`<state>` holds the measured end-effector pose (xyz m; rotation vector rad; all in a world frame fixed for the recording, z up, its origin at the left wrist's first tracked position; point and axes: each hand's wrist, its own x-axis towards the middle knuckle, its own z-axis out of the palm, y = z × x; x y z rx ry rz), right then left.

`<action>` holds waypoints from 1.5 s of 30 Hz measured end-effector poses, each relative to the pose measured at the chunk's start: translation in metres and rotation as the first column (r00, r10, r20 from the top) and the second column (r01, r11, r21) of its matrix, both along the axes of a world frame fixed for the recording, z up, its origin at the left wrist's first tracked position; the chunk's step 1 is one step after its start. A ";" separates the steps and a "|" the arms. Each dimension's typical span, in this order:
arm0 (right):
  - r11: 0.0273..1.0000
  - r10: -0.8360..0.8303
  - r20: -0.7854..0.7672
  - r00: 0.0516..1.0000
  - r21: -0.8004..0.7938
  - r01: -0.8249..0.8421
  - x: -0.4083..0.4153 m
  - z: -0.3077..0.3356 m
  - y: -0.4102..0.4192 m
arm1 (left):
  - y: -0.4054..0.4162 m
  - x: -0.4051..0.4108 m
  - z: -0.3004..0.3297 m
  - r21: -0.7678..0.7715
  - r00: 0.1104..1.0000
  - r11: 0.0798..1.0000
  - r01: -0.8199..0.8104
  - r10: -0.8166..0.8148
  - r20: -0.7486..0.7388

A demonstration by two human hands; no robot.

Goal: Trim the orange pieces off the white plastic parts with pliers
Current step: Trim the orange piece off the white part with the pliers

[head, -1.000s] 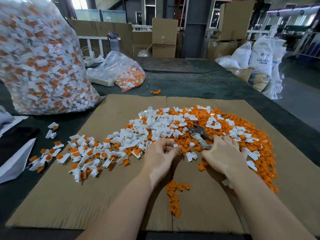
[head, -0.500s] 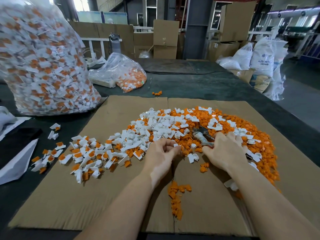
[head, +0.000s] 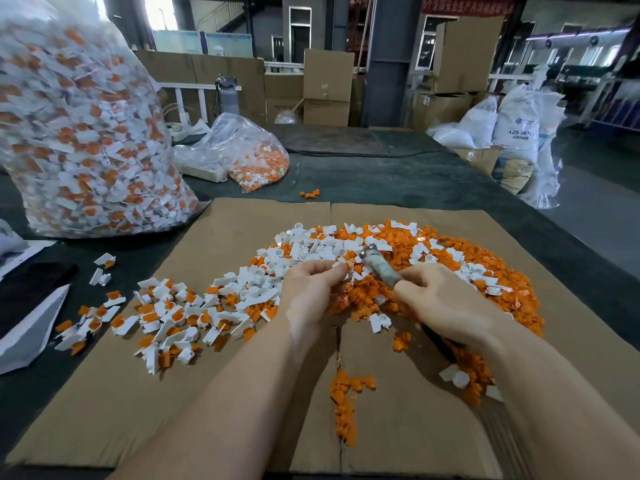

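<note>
A heap of white plastic parts [head: 304, 247] and cut orange pieces [head: 481, 258] covers the cardboard sheet [head: 214, 403]. White parts with orange pieces still on them [head: 173, 317] spread to the left. My left hand [head: 311, 292] pinches a small white part [head: 346, 268] at its fingertips. My right hand [head: 446, 303] grips the pliers [head: 379, 265], whose metal head points up-left and meets the white part. A dark handle end shows below my right palm.
A big clear bag of untrimmed parts [head: 79, 133] stands at the back left, a smaller bag [head: 242, 154] behind the cardboard. Cut orange bits [head: 346, 393] lie near the front seam. Boxes and white sacks [head: 512, 123] stand beyond the dark table [head: 381, 181].
Both hands rose off the heap and came together. The pliers' head, lying on the pile a second ago, now meets the white part held by my left hand.
</note>
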<state>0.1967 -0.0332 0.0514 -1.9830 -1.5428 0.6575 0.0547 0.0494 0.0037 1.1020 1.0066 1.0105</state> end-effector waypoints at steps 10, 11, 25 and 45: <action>0.981 0.116 -0.204 0.972 -0.130 -0.145 -0.008 0.007 -0.008 | 0.003 0.003 0.003 -0.077 0.998 0.995 -0.059 0.058 -0.015; 0.977 0.123 -0.223 0.967 -0.141 -0.157 -0.009 0.006 -0.007 | 0.003 0.004 0.003 -0.080 0.998 0.995 -0.064 0.062 -0.018; 0.991 0.119 0.142 0.983 -0.078 -0.108 -0.015 -0.004 -0.007 | -0.003 0.009 -0.001 -0.076 0.998 0.995 -0.060 0.062 0.023; 0.971 -0.239 0.501 0.832 0.112 0.212 0.011 -0.043 0.004 | -0.021 -0.007 -0.018 0.234 0.959 0.971 0.046 0.023 -0.284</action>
